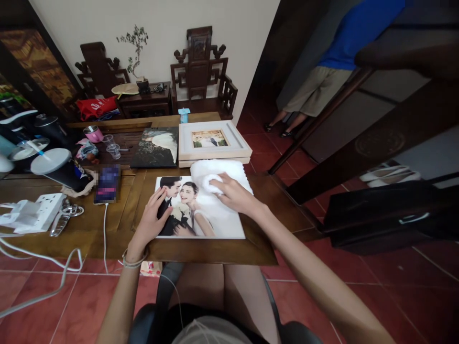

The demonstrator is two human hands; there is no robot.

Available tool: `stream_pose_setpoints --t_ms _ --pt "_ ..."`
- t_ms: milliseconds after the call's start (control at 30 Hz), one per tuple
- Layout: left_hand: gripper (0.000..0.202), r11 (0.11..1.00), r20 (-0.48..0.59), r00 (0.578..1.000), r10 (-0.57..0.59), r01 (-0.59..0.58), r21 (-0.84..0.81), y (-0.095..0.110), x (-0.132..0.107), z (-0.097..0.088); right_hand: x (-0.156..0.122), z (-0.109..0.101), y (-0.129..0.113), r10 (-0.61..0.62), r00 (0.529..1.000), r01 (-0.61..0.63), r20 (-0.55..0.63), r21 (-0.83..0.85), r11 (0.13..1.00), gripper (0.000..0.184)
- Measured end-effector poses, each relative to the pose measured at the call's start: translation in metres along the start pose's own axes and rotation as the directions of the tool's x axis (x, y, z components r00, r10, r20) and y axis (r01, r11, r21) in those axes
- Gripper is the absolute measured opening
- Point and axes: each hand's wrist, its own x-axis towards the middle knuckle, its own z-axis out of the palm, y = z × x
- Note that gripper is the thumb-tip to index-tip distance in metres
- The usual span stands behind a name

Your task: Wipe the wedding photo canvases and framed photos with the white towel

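Observation:
A large photo print [211,217] of a couple lies flat on the wooden table [107,234] in front of me. My left hand [152,222] rests on its left edge, fingers spread flat, holding it down. My right hand [233,193] presses a bunched white cloth [211,174] onto the print's upper right part, fingers curled over the cloth. Behind it lie a dark photo print [156,147] and a white framed photo [213,141].
A phone [106,184] with a cable, a white power strip [39,212], scissors [64,217], cups and kettles sit at the table's left. Carved chairs [201,71] stand by the wall. A person in a blue shirt [337,52] stands at back right. A dark case [387,215] lies right.

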Motion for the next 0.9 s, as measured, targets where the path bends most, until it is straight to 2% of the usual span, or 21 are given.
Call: stream_pose_setpoints --t_ms 100,267,367,433,500,600,733,800,900 --pt "0.048 1.0 -0.007 1.0 -0.009 0.009 -0.007 0.001 0.0 0.0 -0.027 0.006 -0.02 -0.034 0.999 0.033 -0.011 -0.021 0.999 0.034" --pt "0.048 1.0 -0.01 1.0 -0.023 0.023 -0.009 0.005 -0.001 0.001 -0.098 0.009 -0.081 -0.143 0.989 0.143 -0.035 -0.006 0.99 0.031" --pt "0.049 1.0 0.004 1.0 -0.012 0.012 -0.005 0.006 -0.001 0.001 -0.119 0.005 -0.104 -0.147 0.989 0.148 -0.018 0.008 0.989 0.03" --pt "0.05 1.0 0.008 1.0 0.0 0.0 -0.003 0.005 -0.001 0.0 -0.116 0.004 -0.103 -0.152 0.988 0.151 0.01 0.029 0.988 0.032" --pt "0.05 1.0 0.011 1.0 0.001 -0.001 -0.002 0.004 -0.001 0.0 -0.1 0.004 -0.09 -0.152 0.988 0.15 0.038 0.047 0.988 0.033" --pt "0.049 1.0 0.022 1.0 -0.011 0.012 -0.008 0.002 -0.001 0.0 -0.06 0.005 -0.058 -0.128 0.988 0.128 0.092 0.011 0.992 0.032" --pt "0.05 0.999 0.024 0.999 -0.024 0.024 -0.025 0.002 -0.001 -0.001 -0.013 0.01 -0.024 -0.072 0.994 0.082 0.077 -0.136 0.987 0.028" --pt "0.05 0.999 0.02 1.0 -0.021 0.021 -0.027 0.003 -0.001 -0.001 -0.005 0.014 -0.02 -0.06 0.996 0.07 0.06 -0.179 0.981 0.028" --pt "0.049 1.0 0.008 1.0 -0.018 0.019 -0.019 0.004 -0.001 0.0 -0.019 0.019 -0.035 -0.079 0.995 0.088 0.056 -0.175 0.981 0.025"
